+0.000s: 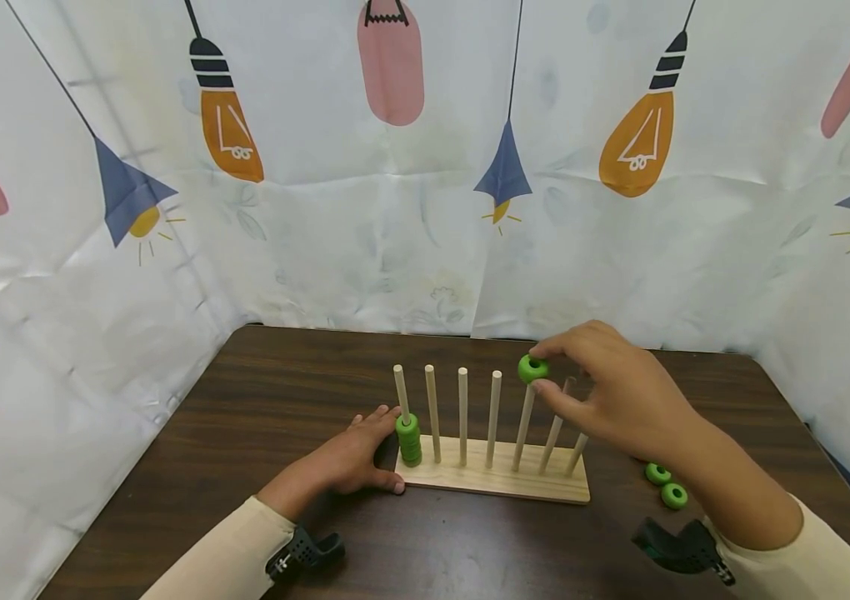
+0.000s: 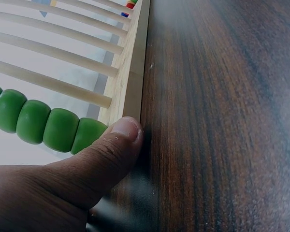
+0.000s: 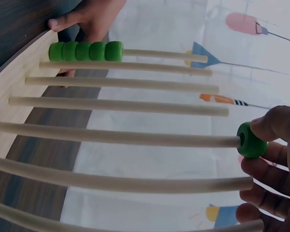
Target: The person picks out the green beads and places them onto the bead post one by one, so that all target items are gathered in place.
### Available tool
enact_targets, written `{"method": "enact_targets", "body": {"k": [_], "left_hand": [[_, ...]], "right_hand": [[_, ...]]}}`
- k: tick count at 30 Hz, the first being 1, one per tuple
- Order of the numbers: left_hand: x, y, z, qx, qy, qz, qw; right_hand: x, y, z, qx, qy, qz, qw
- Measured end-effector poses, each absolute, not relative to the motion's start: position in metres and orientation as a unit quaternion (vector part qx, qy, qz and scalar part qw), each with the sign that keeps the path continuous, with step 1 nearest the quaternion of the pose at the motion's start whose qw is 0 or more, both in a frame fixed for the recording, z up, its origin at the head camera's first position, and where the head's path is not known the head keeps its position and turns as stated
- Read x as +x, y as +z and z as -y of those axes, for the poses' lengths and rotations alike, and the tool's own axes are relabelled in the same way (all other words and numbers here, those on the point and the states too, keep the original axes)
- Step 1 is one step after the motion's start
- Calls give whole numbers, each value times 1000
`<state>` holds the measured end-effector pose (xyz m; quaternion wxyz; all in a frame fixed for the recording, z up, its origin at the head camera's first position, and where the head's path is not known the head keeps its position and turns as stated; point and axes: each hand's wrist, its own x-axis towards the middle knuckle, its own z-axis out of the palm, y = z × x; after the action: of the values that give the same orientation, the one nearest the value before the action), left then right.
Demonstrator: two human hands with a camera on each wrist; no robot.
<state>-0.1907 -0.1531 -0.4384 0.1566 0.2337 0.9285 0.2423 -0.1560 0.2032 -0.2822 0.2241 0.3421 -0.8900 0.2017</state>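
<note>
A wooden peg stand (image 1: pixel 496 479) with a row of upright pegs rests on the table. Green beads (image 1: pixel 409 442) are stacked on its leftmost peg. My left hand (image 1: pixel 356 454) holds the stand's left end, thumb against the front edge and fingers toward the back; the left wrist view shows the thumb (image 2: pixel 121 142) beside the lowest bead. With thumb and fingertips, my right hand (image 1: pixel 612 392) pinches one green bead (image 3: pixel 252 140) at the top of the third peg (image 3: pixel 183 139) from the right. Its hole faces the peg tip; whether the tip is inside is unclear.
Two loose green beads (image 1: pixel 666 486) lie on the dark wooden table (image 1: pixel 305 375) at the right, by my right forearm. A printed cloth (image 1: pixel 365 250) hangs behind the table. Beyond the stand, small red and blue pieces (image 2: pixel 127 9) show in the left wrist view.
</note>
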Motion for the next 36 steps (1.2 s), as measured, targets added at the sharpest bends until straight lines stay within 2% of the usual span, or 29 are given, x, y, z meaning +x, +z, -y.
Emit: {"method": "enact_targets", "body": {"k": [7,36], "left_hand": [[-191,-438,154,233,245,-928,157],[-192,-439,153,231,241,-929,159]], "right_hand": [[-159,-281,-193,359,208,880,229],[-170,-279,-151,377,229,878,185]]}}
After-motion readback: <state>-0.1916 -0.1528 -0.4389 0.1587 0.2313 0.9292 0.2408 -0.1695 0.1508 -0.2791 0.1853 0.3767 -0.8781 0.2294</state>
